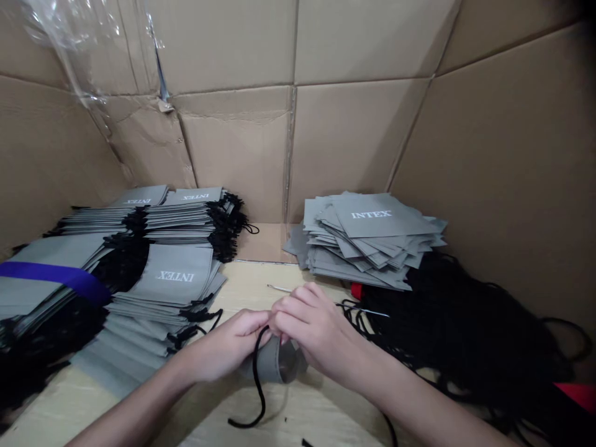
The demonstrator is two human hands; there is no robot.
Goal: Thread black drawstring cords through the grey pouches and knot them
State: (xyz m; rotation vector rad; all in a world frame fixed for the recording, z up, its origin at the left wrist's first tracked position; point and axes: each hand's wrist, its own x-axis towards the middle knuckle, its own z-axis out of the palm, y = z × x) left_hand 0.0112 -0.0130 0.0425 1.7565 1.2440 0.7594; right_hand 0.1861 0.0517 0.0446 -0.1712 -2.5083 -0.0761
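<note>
Grey fabric pouch [274, 365] sits between both hands, just above the desk [298, 416], mouth facing right, long axis sideways. Left hand [223, 344] and right hand [314, 332] press together, fingertips pinching black cord [256, 385]; right hand nearer the mouth.

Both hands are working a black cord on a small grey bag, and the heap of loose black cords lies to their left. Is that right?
No: the heap of loose black cords lies to the right of the left hand and right hand, not to their left, as the head view shows. They are indeed working the black cord on the small grey bag.
</note>
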